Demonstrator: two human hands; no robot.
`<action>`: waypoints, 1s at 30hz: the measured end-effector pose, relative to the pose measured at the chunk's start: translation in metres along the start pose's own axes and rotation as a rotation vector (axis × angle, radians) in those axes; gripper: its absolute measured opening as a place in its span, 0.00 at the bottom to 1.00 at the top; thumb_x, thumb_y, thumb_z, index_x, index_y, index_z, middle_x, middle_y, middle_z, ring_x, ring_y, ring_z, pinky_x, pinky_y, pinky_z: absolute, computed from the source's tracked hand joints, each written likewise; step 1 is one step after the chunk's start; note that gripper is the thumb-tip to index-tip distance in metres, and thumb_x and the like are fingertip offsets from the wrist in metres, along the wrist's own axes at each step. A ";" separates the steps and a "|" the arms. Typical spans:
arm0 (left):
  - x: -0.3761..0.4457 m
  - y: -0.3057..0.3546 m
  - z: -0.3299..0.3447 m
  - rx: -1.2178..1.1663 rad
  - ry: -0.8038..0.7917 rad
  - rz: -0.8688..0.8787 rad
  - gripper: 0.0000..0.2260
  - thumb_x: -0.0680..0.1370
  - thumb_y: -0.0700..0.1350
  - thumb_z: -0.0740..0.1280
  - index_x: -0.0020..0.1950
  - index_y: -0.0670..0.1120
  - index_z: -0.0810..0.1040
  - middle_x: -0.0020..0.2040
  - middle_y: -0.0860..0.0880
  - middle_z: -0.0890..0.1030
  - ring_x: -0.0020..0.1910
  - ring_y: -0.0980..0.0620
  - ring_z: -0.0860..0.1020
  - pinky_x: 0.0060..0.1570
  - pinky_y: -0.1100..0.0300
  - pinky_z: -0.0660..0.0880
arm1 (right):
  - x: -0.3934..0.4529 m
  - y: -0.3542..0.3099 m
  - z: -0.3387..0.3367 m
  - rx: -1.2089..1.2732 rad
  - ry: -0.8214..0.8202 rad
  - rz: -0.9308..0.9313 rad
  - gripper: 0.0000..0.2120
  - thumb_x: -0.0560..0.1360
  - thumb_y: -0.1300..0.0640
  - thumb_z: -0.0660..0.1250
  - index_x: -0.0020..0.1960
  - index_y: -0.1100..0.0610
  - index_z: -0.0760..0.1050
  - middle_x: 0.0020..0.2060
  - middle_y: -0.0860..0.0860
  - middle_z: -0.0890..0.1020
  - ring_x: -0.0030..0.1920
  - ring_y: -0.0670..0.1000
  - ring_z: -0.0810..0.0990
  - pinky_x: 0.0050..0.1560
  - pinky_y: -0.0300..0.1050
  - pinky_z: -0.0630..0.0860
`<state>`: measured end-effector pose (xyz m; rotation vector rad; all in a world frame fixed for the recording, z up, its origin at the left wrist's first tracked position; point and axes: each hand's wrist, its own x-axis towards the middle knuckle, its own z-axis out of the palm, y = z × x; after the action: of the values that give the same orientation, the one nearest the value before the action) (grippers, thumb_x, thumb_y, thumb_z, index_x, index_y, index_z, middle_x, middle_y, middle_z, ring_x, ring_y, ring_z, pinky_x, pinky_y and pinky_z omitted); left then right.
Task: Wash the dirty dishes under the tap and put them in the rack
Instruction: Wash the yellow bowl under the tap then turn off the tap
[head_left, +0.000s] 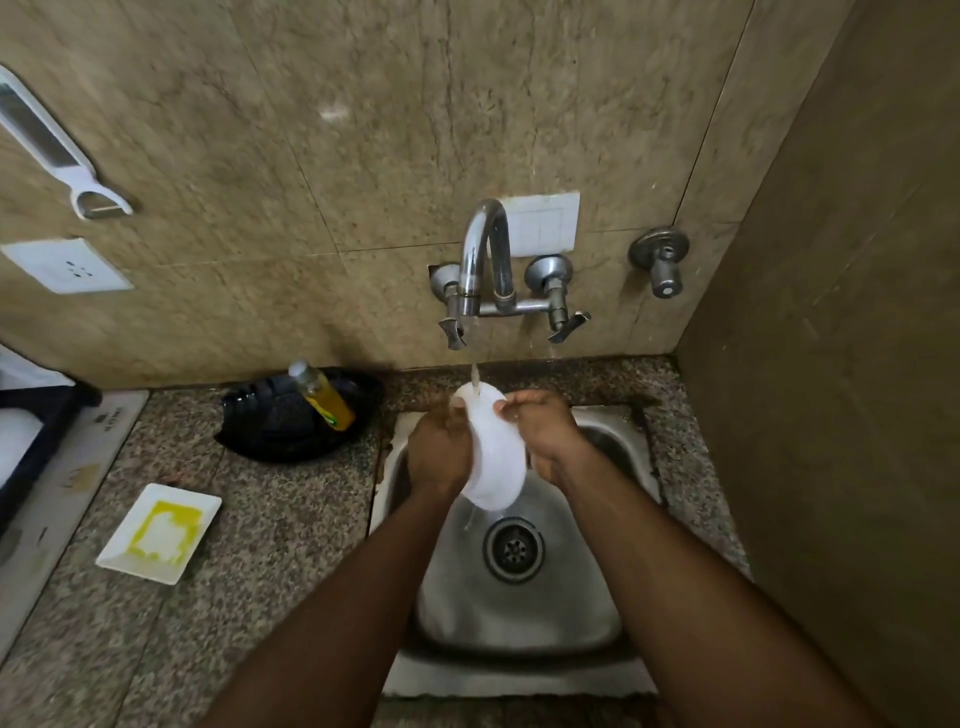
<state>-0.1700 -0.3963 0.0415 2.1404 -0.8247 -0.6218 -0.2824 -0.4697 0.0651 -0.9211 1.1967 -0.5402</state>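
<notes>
The left hand (439, 449) and right hand (545, 434) gripped opposite edges of the white dish (493, 467), held on edge between them under the tap (485, 260) over the sink (519, 597).

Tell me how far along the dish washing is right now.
Nothing looks finished: the black rack holds only a bottle of yellow liquid. In hand: the left hand and right hand hold a white dish over the sink, under water running from the tap. Left: the square plate smeared with yellow on the counter, then racking both.
</notes>
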 end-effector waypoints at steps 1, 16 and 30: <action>-0.003 -0.002 0.005 0.009 -0.047 0.033 0.23 0.85 0.58 0.58 0.70 0.43 0.78 0.65 0.39 0.81 0.65 0.38 0.78 0.64 0.51 0.73 | 0.003 0.000 0.003 0.037 0.021 0.023 0.05 0.79 0.66 0.67 0.51 0.63 0.81 0.48 0.61 0.85 0.46 0.60 0.84 0.52 0.57 0.82; 0.005 -0.006 0.003 -0.267 -0.188 -0.198 0.40 0.70 0.77 0.65 0.76 0.57 0.72 0.72 0.51 0.77 0.70 0.47 0.75 0.74 0.50 0.68 | 0.007 0.006 0.027 0.374 -0.021 -0.007 0.11 0.79 0.58 0.70 0.60 0.62 0.81 0.52 0.61 0.86 0.53 0.59 0.85 0.57 0.55 0.82; -0.002 0.015 -0.002 -0.187 -0.275 -0.379 0.41 0.67 0.81 0.58 0.53 0.46 0.83 0.49 0.43 0.86 0.45 0.41 0.86 0.44 0.42 0.85 | -0.001 0.009 0.029 0.241 0.014 -0.007 0.04 0.80 0.56 0.69 0.50 0.55 0.81 0.43 0.57 0.86 0.43 0.57 0.85 0.46 0.50 0.83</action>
<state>-0.1756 -0.4014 0.0555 2.0782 -0.4758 -1.1613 -0.2559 -0.4548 0.0603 -0.7168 1.1134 -0.6813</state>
